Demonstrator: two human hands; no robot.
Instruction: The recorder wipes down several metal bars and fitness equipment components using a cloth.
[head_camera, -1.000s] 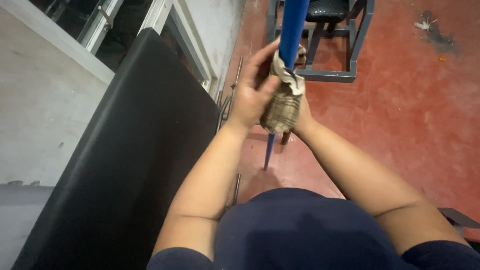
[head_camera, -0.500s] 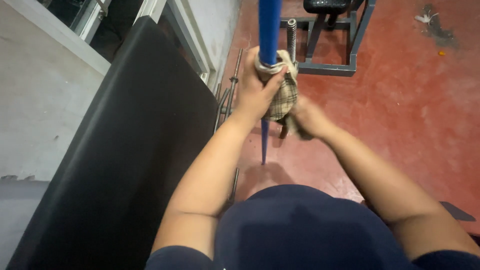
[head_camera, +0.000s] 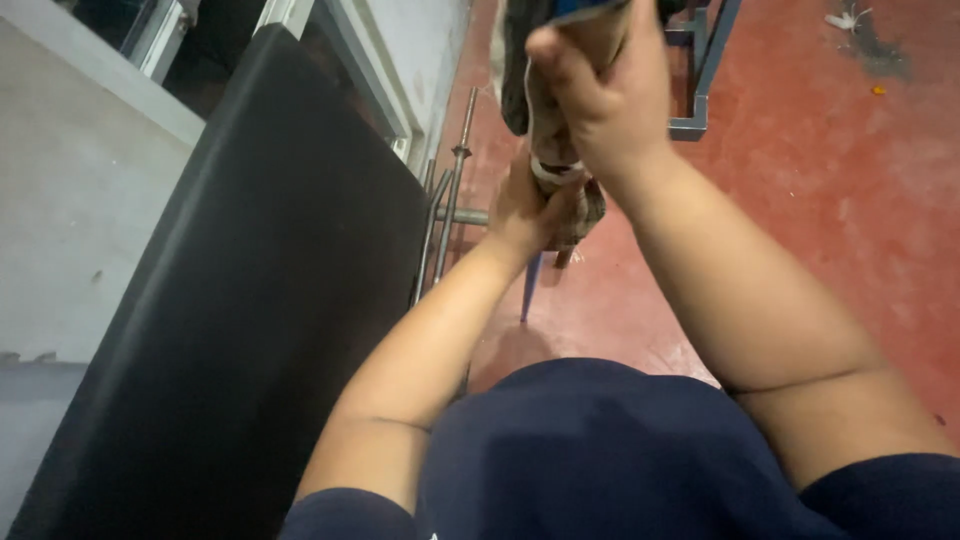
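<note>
A blue pole (head_camera: 527, 290) stands upright on the red floor in front of me, mostly hidden by my hands. A beige checked cloth (head_camera: 590, 212) is wrapped around it. My left hand (head_camera: 525, 205) is closed around the pole and the cloth at the lower grip. Close to the camera, my right hand (head_camera: 605, 95) is raised above the left one, its fingers closed on the upper part of the cloth against the pole. A darker strip of fabric (head_camera: 515, 75) hangs beside my right hand.
A large black padded board (head_camera: 250, 300) leans along the wall on my left. Thin metal bars (head_camera: 455, 170) lie on the red floor (head_camera: 850, 220) beside it. A grey metal frame (head_camera: 700, 100) stands behind the pole. Debris (head_camera: 850, 22) lies at the far right.
My right hand has risen from below the left hand to above it, sliding up the pole with the cloth. My left hand has slipped lower on the pole.
</note>
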